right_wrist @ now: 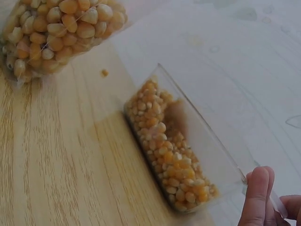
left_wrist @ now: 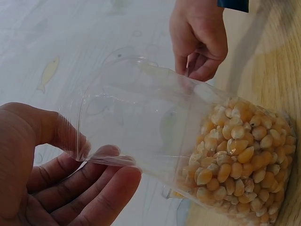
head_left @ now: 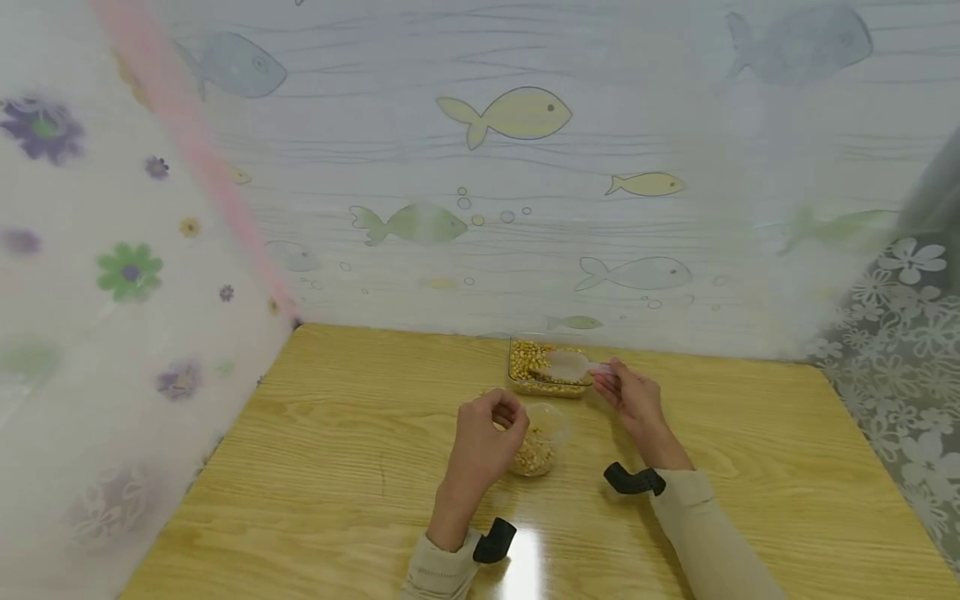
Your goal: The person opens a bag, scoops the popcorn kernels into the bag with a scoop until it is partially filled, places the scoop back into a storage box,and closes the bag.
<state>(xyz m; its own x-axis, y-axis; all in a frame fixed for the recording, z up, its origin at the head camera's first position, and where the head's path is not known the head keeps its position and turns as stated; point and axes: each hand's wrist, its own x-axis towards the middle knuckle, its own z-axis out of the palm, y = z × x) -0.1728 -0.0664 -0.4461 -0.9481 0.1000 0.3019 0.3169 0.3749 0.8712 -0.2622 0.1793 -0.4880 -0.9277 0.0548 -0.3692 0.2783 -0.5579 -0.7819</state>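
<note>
My left hand (head_left: 483, 442) pinches the open rim of a clear plastic bag between thumb and fingers. Corn kernels (left_wrist: 240, 160) fill the lower part of the bag (left_wrist: 127, 108), which stands on the table in front of the container. My right hand (head_left: 636, 407) grips the handle of a pale translucent scoop (head_left: 567, 366). The scoop's bowl lies over the corn in a clear rectangular container (head_left: 551, 389) at the back of the table. Kernels heap along one side of this container in the right wrist view, beside a hollow.
One loose kernel (right_wrist: 104, 73) lies on the wooden table (head_left: 337, 433) between bag and container. Behind the table hangs a fish-print curtain (head_left: 517, 242). A flower-print sheet (head_left: 90, 333) hangs at the left, and another patterned sheet (head_left: 900, 333) at the right.
</note>
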